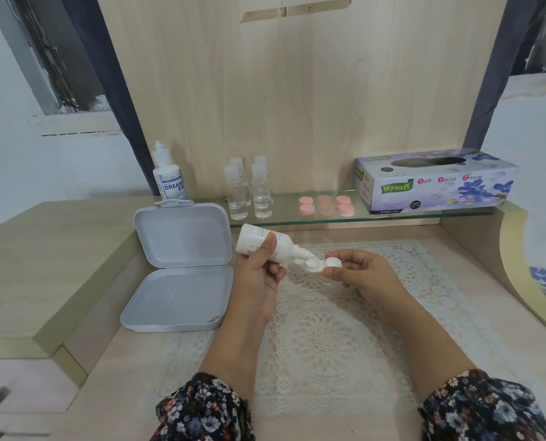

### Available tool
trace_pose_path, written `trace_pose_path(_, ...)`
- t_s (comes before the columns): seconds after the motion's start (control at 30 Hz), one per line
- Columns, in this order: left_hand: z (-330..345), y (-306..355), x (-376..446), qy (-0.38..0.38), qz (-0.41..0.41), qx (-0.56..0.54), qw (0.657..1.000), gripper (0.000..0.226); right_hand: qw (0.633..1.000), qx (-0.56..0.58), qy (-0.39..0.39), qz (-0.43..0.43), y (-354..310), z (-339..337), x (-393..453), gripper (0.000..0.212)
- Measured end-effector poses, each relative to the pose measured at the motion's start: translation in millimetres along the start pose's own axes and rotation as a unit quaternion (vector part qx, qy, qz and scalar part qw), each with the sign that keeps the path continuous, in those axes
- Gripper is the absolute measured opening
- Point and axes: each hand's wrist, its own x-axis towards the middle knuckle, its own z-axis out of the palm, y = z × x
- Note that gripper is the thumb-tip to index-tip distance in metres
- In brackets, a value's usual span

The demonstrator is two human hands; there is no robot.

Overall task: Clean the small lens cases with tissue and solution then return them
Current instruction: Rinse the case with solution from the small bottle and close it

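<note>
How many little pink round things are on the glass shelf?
6. The pink lens cases sit in two rows on the glass shelf, three behind and three in front, between the clear bottles and the tissue box. None look hidden.

We see a pale wood table point(42, 249) with a tall wood back panel point(297, 90), a glass shelf point(329, 218), white walls point(26, 173) and dark blue curtains point(106, 74).

Open box point(179, 268) blocks the left of the tabletop point(456, 281). Glass shelf point(329, 218) behind is crowded with bottles point(249, 192), pink caps point(326, 205) and tissue box point(434, 183). Doily point(329, 338) lies bare near the front.
</note>
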Motion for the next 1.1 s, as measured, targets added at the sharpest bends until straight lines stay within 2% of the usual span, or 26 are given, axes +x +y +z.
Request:
trace_pose_path(0.47,0.7,0.0,-0.3,0.004,0.005,-0.003,1.0,0.031,1.0,-0.003,-0.001,0.005,-1.5,0.2,-1.7,0.024)
trace_pose_path(0.63,1.4,0.1,-1.2,0.001,0.007,-0.006,1.0,0.025,1.0,-0.002,-0.003,0.003,-1.8,0.4,-2.5,0.022)
trace_pose_path(1.1,0.8,-0.5,-1.0,-0.004,0.01,0.0,1.0,0.031,1.0,-0.003,-0.002,0.008,-2.4,0.7,-3.5,0.022)
